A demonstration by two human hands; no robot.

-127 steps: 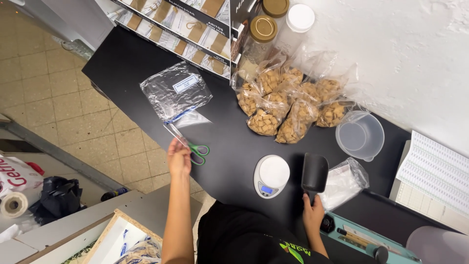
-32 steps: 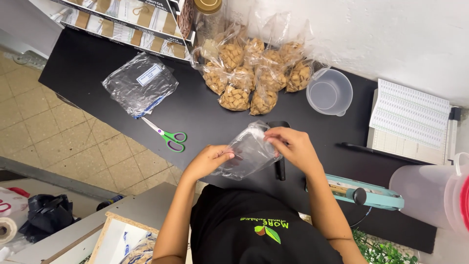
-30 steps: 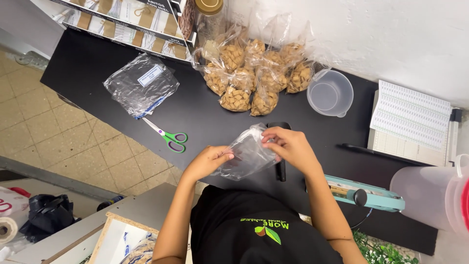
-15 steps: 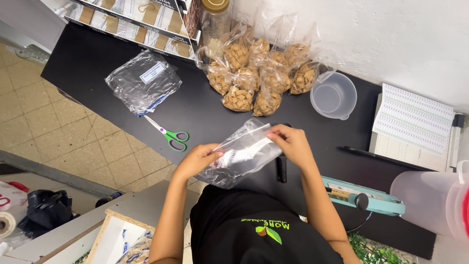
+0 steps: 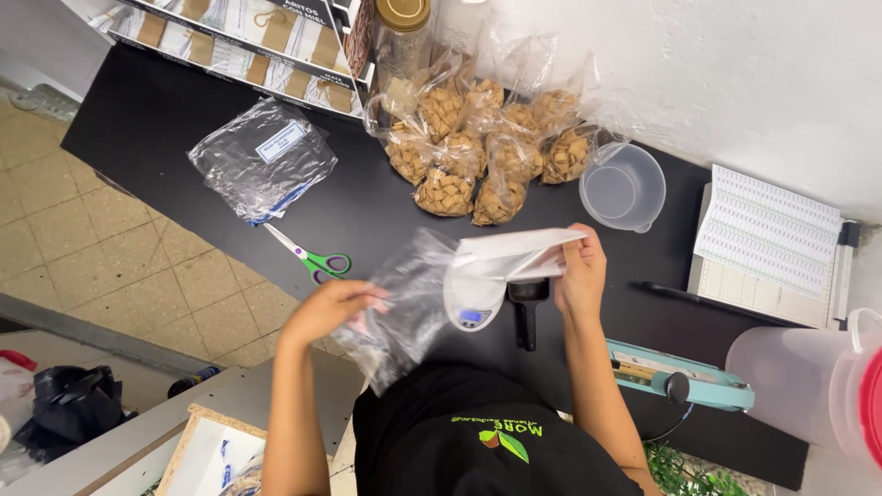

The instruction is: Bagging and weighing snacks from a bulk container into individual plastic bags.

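Both hands hold an empty clear plastic bag point(image 5: 432, 294) above the near edge of the black counter point(image 5: 184, 129). My left hand point(image 5: 335, 308) grips its lower left part, and my right hand point(image 5: 581, 271) pinches its open mouth, stretched out to the right. Under the bag lies a small white digital scale point(image 5: 470, 308), partly covered, with a black scoop point(image 5: 526, 312) beside it. Green-handled scissors point(image 5: 312, 257) lie just left of the bag.
Several sealed bags of brown cereal squares point(image 5: 478, 156) are piled at the back. A pack of empty clear bags point(image 5: 262, 161) lies at left, a clear measuring cup point(image 5: 623, 186) at right. A teal heat sealer point(image 5: 680, 377), printed sheets point(image 5: 767, 243) and a clear jug point(image 5: 804, 377) stand at right.
4.2 s ago my left hand was at the scissors and my right at the scoop. Since then both took up the clear bag, and in the last second pulled it wider apart.
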